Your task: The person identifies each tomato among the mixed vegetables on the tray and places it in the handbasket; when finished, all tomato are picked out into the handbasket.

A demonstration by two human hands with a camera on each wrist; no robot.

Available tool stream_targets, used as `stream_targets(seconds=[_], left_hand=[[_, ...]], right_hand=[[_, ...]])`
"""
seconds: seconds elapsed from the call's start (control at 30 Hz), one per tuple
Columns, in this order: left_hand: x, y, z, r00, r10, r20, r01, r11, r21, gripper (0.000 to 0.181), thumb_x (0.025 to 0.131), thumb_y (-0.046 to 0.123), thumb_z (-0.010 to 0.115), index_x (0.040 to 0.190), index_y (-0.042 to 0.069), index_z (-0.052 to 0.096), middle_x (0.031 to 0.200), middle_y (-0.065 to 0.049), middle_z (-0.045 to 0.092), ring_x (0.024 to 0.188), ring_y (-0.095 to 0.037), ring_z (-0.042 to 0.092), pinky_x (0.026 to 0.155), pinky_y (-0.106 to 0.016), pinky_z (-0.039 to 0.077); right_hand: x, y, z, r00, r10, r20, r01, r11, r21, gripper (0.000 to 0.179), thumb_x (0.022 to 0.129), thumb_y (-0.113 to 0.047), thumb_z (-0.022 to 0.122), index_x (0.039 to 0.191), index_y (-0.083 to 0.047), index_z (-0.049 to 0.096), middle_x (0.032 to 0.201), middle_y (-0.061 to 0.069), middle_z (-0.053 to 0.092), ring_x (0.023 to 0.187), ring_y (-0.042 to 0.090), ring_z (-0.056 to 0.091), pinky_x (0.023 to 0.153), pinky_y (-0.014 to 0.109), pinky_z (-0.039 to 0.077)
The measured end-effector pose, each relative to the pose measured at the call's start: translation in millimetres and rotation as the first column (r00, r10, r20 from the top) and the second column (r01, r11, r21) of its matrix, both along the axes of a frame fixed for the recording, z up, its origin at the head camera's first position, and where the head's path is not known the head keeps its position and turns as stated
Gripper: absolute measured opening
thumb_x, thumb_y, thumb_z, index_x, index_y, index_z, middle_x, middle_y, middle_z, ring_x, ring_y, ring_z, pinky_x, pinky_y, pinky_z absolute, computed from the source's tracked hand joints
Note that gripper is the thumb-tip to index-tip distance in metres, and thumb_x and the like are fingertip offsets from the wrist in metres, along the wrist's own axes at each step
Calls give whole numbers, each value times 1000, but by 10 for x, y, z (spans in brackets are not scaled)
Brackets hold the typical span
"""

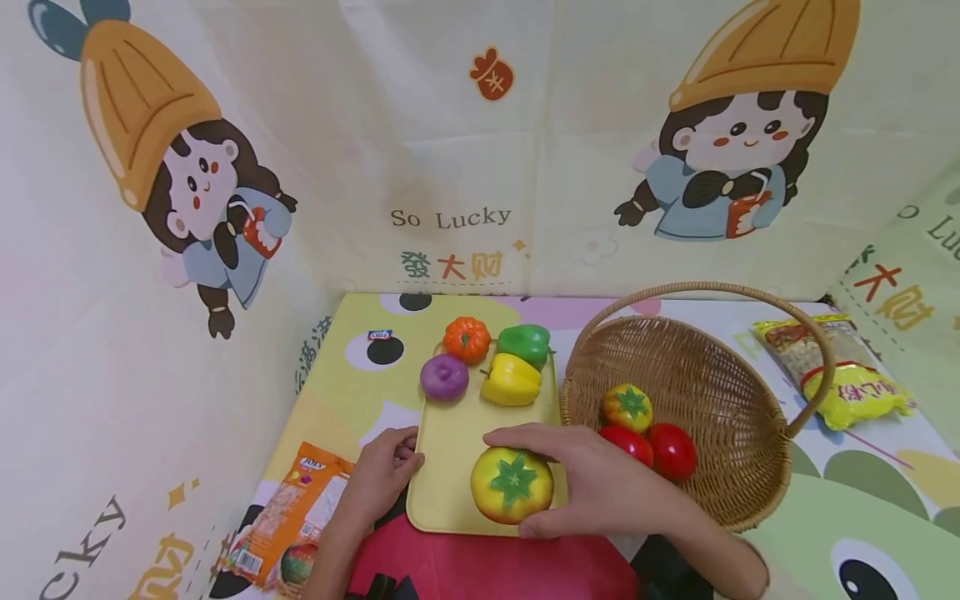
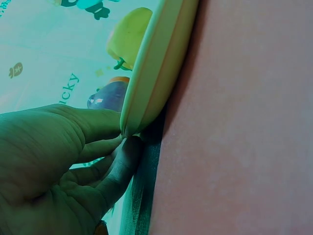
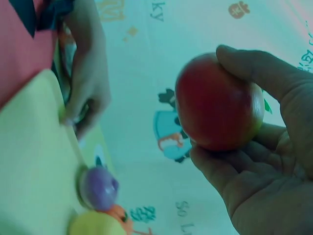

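My right hand (image 1: 611, 483) grips a yellow-and-red toy tomato (image 1: 512, 485) with a green star-shaped leaf top, held over the near right part of a pale yellow tray (image 1: 450, 467). The right wrist view shows its red underside between thumb and fingers. At the tray's left rim, my left hand (image 2: 54, 161) pinches the edge between thumb and fingers. On the far part of the tray sit an orange pumpkin (image 1: 467, 340), a purple onion-like vegetable (image 1: 444, 377), a green pepper (image 1: 524, 344) and a yellow pepper (image 1: 512, 380).
A wicker basket (image 1: 720, 375) with a tall handle stands right of the tray, tilted toward me. Inside are a small yellow-red tomato (image 1: 627, 407) and two red tomatoes (image 1: 671, 452). A yellow food bag (image 1: 840, 375) lies at far right, an orange packet (image 1: 288, 517) at near left.
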State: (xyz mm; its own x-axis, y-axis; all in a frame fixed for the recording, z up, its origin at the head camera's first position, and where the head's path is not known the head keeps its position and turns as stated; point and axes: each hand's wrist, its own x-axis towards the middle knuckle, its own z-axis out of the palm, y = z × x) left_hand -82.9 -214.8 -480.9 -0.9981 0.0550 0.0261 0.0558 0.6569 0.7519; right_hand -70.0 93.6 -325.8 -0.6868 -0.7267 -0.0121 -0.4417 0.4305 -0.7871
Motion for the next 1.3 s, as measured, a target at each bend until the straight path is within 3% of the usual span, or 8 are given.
stream_targets(seconds=[0.4,0.7,1.03,1.3], left_hand=[[-9,-19,4,1000,4,8,-4,1000,-2,38,89,5,73,125,-1,64,94,-2,59,81,-13,57,73,-30,54],[-9,-33,18,1000,5,-1,-5,1000,-8,37,89,5,72,124,0,64,95,-1,59,82,-13,57,74,-30,54],[-11,-18,-34,1000,-15,-1,15,1000,13,38,90,7,72,126,1,64,94,-1,59,81,-12,57,73,-29,53],[-13,-13,-43,1000,-7,12,6,1000,15,37,89,7,73,125,0,64,93,0,59,80,-11,58,73,-28,54]], right_hand=[[-222,443,235,999,-50,0,50,996,70,72,74,-35,87,136,-46,52,123,-18,56,107,14,53,81,35,53],[-431,785,356,998,-1,-68,12,987,160,74,75,-29,87,138,-45,51,126,-16,55,105,16,54,81,33,53],[-634,989,365,996,8,-93,17,966,258,74,72,-28,88,136,-43,54,124,-12,57,106,18,54,81,32,54],[-823,1054,277,994,-2,-113,35,955,294,71,71,-26,90,133,-39,58,117,-10,59,100,20,55,74,30,55]])
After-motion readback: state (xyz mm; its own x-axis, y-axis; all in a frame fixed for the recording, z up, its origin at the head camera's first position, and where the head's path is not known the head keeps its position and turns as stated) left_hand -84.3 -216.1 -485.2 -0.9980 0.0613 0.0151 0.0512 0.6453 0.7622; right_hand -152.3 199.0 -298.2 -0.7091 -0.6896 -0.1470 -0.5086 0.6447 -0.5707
